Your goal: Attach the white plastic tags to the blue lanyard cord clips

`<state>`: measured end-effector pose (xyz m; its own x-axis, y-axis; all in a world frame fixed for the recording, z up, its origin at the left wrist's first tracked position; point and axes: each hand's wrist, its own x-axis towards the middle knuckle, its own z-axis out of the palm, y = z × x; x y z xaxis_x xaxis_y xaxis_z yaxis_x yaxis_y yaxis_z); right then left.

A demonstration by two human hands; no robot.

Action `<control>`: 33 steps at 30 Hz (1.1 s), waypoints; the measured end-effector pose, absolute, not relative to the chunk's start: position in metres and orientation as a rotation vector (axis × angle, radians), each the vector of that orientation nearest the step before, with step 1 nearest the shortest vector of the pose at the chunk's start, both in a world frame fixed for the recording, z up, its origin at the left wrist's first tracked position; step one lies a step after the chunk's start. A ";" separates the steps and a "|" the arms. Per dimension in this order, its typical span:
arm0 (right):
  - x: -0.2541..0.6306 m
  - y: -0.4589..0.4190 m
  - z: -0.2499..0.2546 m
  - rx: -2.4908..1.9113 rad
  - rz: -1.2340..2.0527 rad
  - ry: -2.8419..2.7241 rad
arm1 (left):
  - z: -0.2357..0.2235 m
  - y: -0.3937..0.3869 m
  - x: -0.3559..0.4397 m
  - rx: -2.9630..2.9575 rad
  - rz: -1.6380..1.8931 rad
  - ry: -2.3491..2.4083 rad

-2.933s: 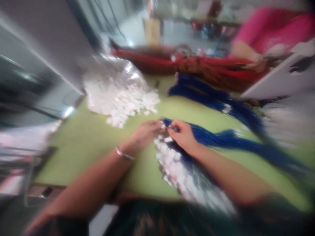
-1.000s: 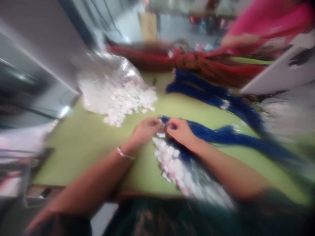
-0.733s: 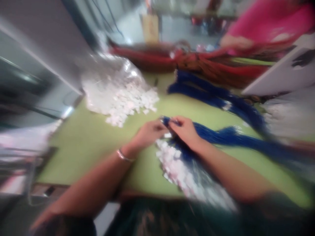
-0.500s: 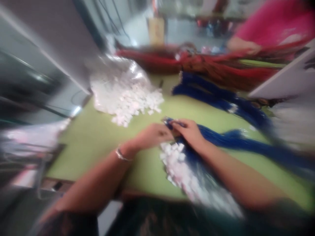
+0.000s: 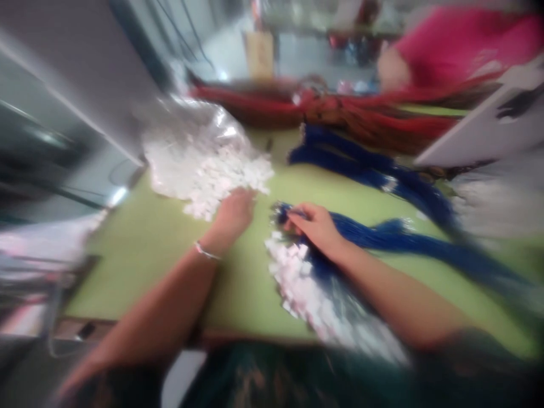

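Observation:
My left hand (image 5: 236, 211) is at the near edge of a heap of small white connector housings (image 5: 232, 170), which spill from a clear plastic bag (image 5: 182, 136). Its fingers are blurred and partly hidden behind the hand. On the green tabletop, my right hand (image 5: 313, 224) is closed around the end of a blue wire bundle (image 5: 365, 231), thumb and fingers pinched together. Small metallic-looking tips (image 5: 277, 208) stick out to the left of that grip. Below the right hand lies a second group of white connectors (image 5: 293, 272), with blue wires running from it toward me.
Another blue wire bundle (image 5: 352, 158) lies farther back on the green table (image 5: 140, 260). Beyond it stretch red and brown wire bundles (image 5: 361, 110). A person in a pink top (image 5: 463, 48) is across the table. Pale panels (image 5: 480, 122) stand at right and left.
My left hand has left the right hand and moved up and left to the white connector heap. My right hand keeps its hold on the blue wires. The view has shifted slightly.

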<state>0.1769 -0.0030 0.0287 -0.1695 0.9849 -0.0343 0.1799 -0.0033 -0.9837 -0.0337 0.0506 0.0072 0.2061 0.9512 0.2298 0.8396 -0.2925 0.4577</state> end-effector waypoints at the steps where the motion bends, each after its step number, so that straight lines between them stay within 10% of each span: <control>1: 0.176 -0.004 0.031 -1.287 1.243 -1.465 | 0.011 0.047 -0.033 2.125 0.790 1.683; 15: 0.171 -0.007 0.024 -1.263 0.896 -1.621 | 0.022 0.016 0.006 0.776 0.952 0.894; 33: 0.170 -0.006 0.022 -1.392 0.752 -1.758 | 0.009 0.010 0.005 1.317 0.983 1.152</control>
<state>0.1704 -0.0061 0.0222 -0.1200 0.9724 0.2001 0.5270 0.2332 -0.8172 0.0046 0.0099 0.0087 0.1900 0.9798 -0.0630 0.0920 0.0461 0.9947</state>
